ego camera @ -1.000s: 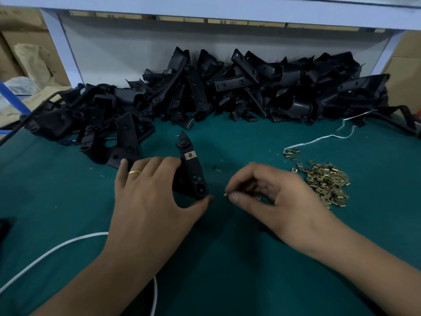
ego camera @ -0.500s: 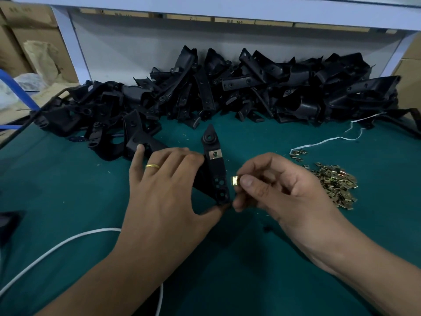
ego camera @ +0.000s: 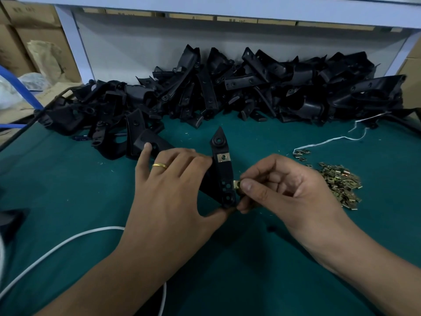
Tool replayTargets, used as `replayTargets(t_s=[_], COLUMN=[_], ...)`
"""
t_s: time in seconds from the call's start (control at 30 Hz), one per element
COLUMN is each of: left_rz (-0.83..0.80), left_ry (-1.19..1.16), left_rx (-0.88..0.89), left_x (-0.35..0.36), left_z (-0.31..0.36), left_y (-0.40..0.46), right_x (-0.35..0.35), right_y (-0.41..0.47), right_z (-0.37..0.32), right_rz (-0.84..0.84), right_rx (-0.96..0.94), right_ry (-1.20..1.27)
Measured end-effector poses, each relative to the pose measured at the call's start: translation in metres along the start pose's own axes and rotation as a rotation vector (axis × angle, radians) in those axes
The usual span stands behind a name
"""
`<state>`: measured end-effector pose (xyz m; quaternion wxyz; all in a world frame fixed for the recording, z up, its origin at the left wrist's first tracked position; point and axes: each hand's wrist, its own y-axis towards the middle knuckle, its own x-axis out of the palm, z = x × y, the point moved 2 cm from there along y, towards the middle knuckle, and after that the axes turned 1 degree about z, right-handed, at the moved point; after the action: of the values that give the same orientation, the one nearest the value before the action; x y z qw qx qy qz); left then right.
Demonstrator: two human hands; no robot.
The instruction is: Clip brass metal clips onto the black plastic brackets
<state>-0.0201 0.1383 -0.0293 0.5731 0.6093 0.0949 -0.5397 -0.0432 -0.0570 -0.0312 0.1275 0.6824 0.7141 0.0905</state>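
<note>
now my left hand (ego camera: 168, 190) grips the black bracket (ego camera: 224, 176) upright on the green surface (ego camera: 68, 201); my right hand (ego camera: 284, 190) pinches a brass clip (ego camera: 237, 184) at its edge (one already seated above). skewed, it could jam or spring away.

Dim, cool light from above; soft shadows under the hands on the mat (ego camera: 68, 190). Wide-angle bending at the edges, corners slightly blurred.

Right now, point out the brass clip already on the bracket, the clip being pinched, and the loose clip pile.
Fitted brass clip (ego camera: 223, 158): head view, on its flat face.
Pinched brass clip (ego camera: 237, 184): head view, on its exposed end at the bracket's edge.
Loose clip pile (ego camera: 340, 183): head view, mid-heap.
</note>
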Motion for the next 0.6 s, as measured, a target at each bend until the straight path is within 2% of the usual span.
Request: replayTargets(t_s=[0.6], left_rz=[0.002], left_ry=[-0.007], left_rx=[0.007], left_x=[0.0027], left_z=[-0.0026], left_y=[-0.0005], right_x=[0.0014], right_y=[-0.0008], right_z=[-0.0062], right_rz=[-0.008], right_rx=[-0.003], right_ry=[0.046])
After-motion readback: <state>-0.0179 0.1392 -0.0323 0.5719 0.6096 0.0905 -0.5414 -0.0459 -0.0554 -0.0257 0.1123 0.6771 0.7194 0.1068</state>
